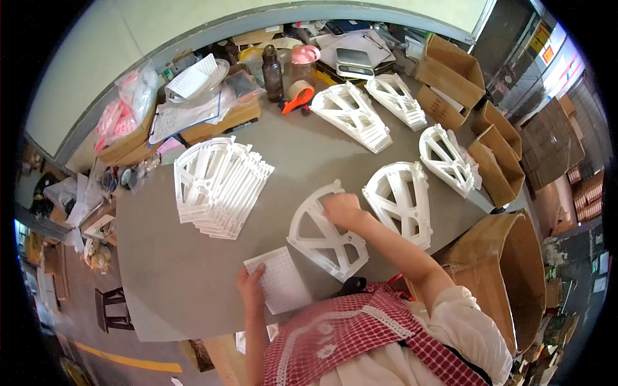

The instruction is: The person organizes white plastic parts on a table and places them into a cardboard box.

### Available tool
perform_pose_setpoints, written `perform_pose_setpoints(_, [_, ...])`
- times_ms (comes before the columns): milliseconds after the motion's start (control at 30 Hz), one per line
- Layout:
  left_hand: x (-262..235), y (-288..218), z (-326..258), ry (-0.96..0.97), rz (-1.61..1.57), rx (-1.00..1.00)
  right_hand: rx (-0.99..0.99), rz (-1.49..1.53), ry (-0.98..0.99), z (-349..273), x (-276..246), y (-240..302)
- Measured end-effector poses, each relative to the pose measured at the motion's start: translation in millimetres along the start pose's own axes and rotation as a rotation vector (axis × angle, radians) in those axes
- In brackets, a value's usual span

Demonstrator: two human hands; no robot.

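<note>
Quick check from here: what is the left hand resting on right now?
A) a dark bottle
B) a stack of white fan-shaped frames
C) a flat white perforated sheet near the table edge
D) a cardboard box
C: the left hand lies on the corner of the white perforated sheet at the near edge of the table, while the right hand is on a single white frame.

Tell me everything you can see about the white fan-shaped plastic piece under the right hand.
The white fan-shaped piece looks like moulded plastic: a curved outer rim, spokes running to a narrower end, and open gaps between them. It lies flat and alone on the grey table, near the front edge, its narrow end toward the person. The right hand rests on its upper part. A white perforated sheet, touched by the left hand, lies just left of it. A similar stack sits to its right.
</note>
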State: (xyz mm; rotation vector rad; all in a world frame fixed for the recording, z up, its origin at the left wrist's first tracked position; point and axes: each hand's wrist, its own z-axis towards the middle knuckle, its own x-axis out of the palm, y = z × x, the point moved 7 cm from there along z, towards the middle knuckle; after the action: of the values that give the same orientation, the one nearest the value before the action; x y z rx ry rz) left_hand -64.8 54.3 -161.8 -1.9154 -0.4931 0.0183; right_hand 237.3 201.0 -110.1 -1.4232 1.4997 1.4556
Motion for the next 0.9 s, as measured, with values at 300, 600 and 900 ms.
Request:
perform_pose_setpoints(300, [7.1, -3.8, -1.6, 0.039, 0.0, 0.096, -0.039, 0.047, 0.003, -48.9, 0.7, 22.6])
perform_pose_setpoints(600, [1.2, 1.4, 5.9, -0.011, 0.06, 0.033, 0.385, 0.078, -0.23, -96.3, -114.6, -106.7])
perform_pose_setpoints(900, [6.2, -4.6, -3.9, -0.04, -0.017, -0.013, 0.145, 0.198, -0.272, -97.1, -110.2, -72.3])
